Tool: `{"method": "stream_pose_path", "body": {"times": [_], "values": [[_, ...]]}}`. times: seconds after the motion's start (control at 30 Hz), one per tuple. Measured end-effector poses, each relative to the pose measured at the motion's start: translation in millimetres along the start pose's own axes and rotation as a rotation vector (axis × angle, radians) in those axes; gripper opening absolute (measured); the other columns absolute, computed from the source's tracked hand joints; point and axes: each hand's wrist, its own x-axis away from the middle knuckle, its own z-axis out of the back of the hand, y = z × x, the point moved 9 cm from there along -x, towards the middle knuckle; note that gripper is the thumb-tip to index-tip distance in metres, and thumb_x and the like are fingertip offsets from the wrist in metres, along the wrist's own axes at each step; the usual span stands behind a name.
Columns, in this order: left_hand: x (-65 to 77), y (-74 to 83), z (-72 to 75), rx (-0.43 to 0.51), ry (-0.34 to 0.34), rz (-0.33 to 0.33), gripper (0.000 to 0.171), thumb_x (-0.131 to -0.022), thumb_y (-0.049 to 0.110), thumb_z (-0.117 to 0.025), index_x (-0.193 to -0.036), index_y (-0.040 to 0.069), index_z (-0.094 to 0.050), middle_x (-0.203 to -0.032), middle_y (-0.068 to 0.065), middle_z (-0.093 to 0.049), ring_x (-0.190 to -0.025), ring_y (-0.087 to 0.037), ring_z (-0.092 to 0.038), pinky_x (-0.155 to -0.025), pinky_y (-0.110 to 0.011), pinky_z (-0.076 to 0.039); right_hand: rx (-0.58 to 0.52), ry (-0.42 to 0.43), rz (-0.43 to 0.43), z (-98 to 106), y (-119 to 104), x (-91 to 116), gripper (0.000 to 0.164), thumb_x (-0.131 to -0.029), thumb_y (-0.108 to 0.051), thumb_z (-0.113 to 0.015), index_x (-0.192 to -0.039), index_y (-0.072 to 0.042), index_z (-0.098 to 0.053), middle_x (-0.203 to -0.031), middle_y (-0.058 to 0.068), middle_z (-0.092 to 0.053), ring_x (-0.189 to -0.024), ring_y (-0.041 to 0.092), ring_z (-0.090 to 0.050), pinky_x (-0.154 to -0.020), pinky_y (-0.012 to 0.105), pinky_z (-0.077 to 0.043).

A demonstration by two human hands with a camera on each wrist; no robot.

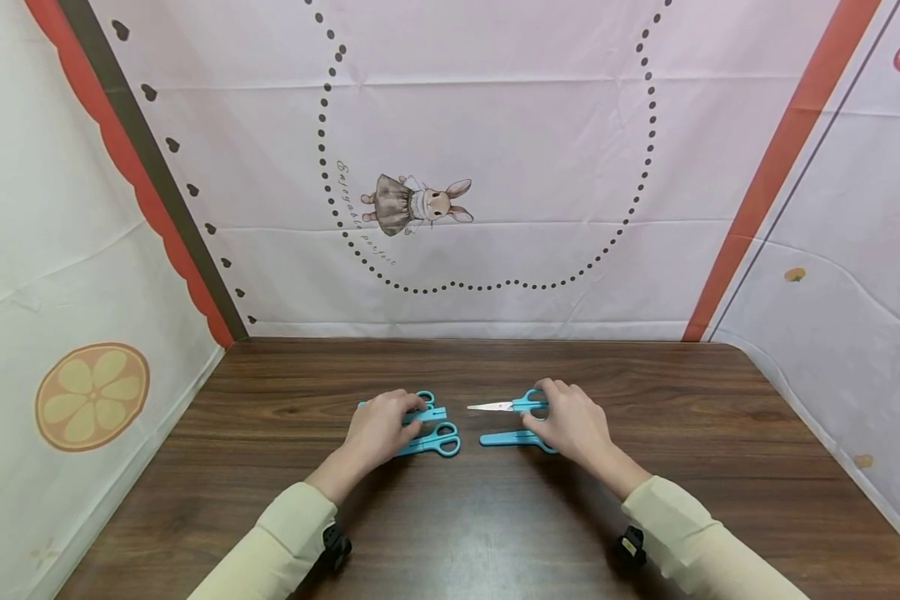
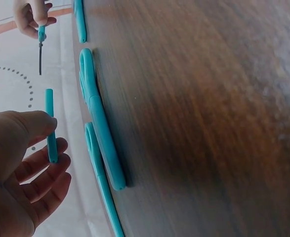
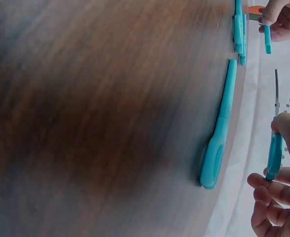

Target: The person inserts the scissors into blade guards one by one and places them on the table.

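Note:
My left hand (image 1: 378, 425) pinches a turquoise scissors sheath (image 2: 51, 133) between thumb and fingers, above the table. Its end faces right, toward the scissors (image 1: 498, 407) that my right hand (image 1: 576, 423) holds by the turquoise handle. Those scissors have bare, closed metal blades pointing left, with a short gap between tip and sheath. Below the left hand lie two sheathed scissors, a nearer pair (image 1: 444, 440) and a farther pair (image 2: 103, 185) partly hidden by the hand in the head view. One more sheathed pair (image 3: 221, 128) lies below the right hand, its handle partly covered in the head view.
The brown wood-grain table (image 1: 450, 517) reaches back to a pale printed cloth (image 1: 510, 183) hung behind it. Similar cloth walls (image 1: 82, 250) stand at the left and right sides. A dark wrist device (image 1: 336, 547) sits at each sleeve.

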Motion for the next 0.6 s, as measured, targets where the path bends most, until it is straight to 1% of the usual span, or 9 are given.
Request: {"method": "stream_pose_path", "body": {"times": [0.23, 0.47, 0.6], "values": [[-0.5, 4.3, 1.6, 0.010, 0.024, -0.025, 0.018, -0.081, 0.021, -0.070, -0.099, 0.020, -0.069, -0.086, 0.004, -0.063, -0.069, -0.009, -0.058, -0.052, -0.023, -0.043, -0.001, 0.011, 0.032, -3, -6, 2, 0.040, -0.074, -0.039, -0.067, -0.103, -0.012, -0.063, -0.086, 0.000, -0.063, -0.071, 0.017, -0.057, -0.046, 0.027, -0.040], [-1.8, 7.5, -1.0, 0.021, 0.015, -0.039, 0.019, -0.081, 0.022, -0.070, -0.100, 0.018, -0.069, -0.088, 0.002, -0.064, -0.068, -0.008, -0.056, -0.052, -0.022, -0.041, -0.007, 0.027, 0.052, -4, -10, 2, 0.041, -0.074, -0.039, -0.068, -0.104, -0.011, -0.063, -0.088, 0.002, -0.064, -0.071, 0.018, -0.057, -0.046, 0.027, -0.040], [-2.5, 10.7, -1.1, 0.036, 0.013, -0.051, 0.018, -0.082, 0.024, -0.070, -0.099, 0.018, -0.069, -0.086, 0.003, -0.063, -0.066, -0.006, -0.053, -0.052, -0.021, -0.040, -0.008, 0.034, 0.057, -4, -12, 2, 0.040, -0.074, -0.038, -0.068, -0.104, -0.012, -0.063, -0.088, 0.002, -0.064, -0.070, 0.018, -0.056, -0.046, 0.027, -0.040]]}}
